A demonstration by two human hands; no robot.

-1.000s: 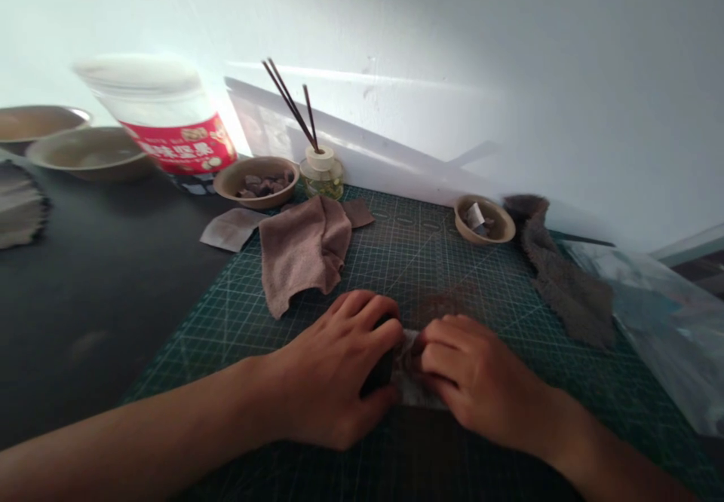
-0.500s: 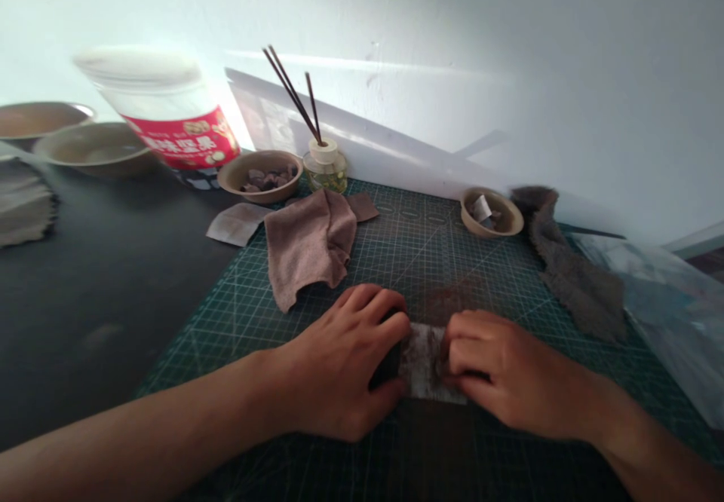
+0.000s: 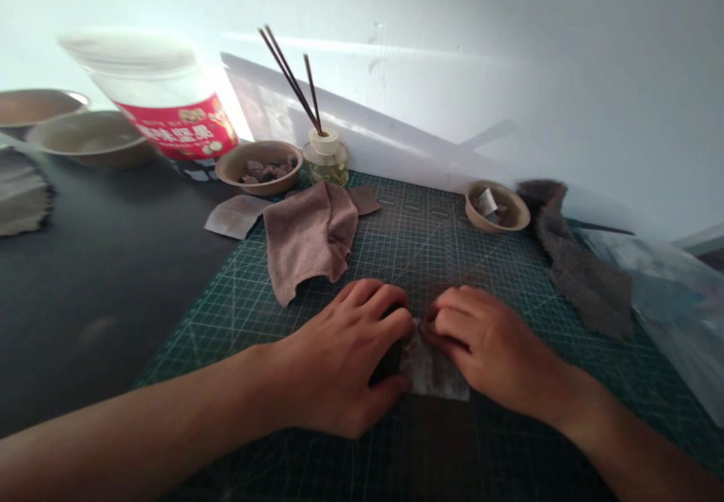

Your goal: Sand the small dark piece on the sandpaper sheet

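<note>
A small whitish rectangular piece with dark brown smudges (image 3: 435, 374) lies on the green cutting mat (image 3: 418, 246). My left hand (image 3: 351, 355) arches at its left end, with fingertips and thumb pressed on the piece's far and near edges. Curled closed, my right hand (image 3: 489, 344) rests its fingertips on the far right part of the same piece. Whatever those fingers may pinch is hidden. Brownish smears mark the mat around the piece. Just beyond my left hand lies a crumpled mauve-brown cloth (image 3: 308, 242).
Behind the cloth stand a bowl of brownish scraps (image 3: 226, 170), a reed diffuser (image 3: 326, 159) and a large red-labelled tub (image 3: 181, 110). On the right are a small bowl (image 3: 514, 219), a dark grey fabric strip (image 3: 593, 283) and a clear plastic bag (image 3: 679, 298). More bowls (image 3: 84, 148) sit left.
My right hand has slid left and away from me across the smudged piece, baring its near right corner. My left hand keeps its place. The view has tilted slightly.
</note>
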